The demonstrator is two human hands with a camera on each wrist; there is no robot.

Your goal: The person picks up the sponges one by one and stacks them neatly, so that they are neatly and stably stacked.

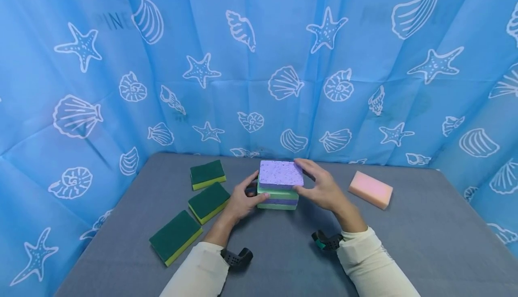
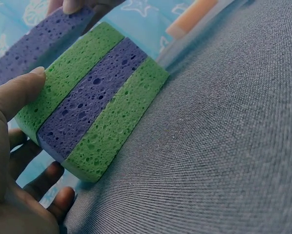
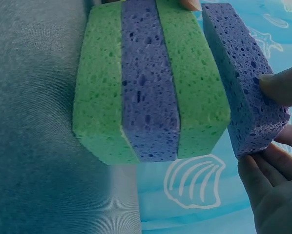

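A purple sponge [image 1: 280,172] is pinched by my right hand [image 1: 325,188], its thumb on the near face and its fingers behind. It hangs just above a stack of sponges, with a gap showing in the right wrist view. From the top, the stack has a green sponge [image 3: 195,83], a purple sponge [image 3: 148,83] and another green sponge [image 3: 99,83], lying flat on the table. My left hand [image 1: 242,202] grips the stack's left side. Its thumb presses on the front of the upper green sponge, and its other fingers curl around the far side.
Three dark green and yellow scouring sponges lie to the left: a far one [image 1: 207,173], a middle one [image 1: 208,200] and a near one [image 1: 176,235]. A pinkish-orange sponge [image 1: 370,189] lies to the right. Behind the grey table [image 1: 283,261] hangs a blue seashell curtain [image 1: 259,63].
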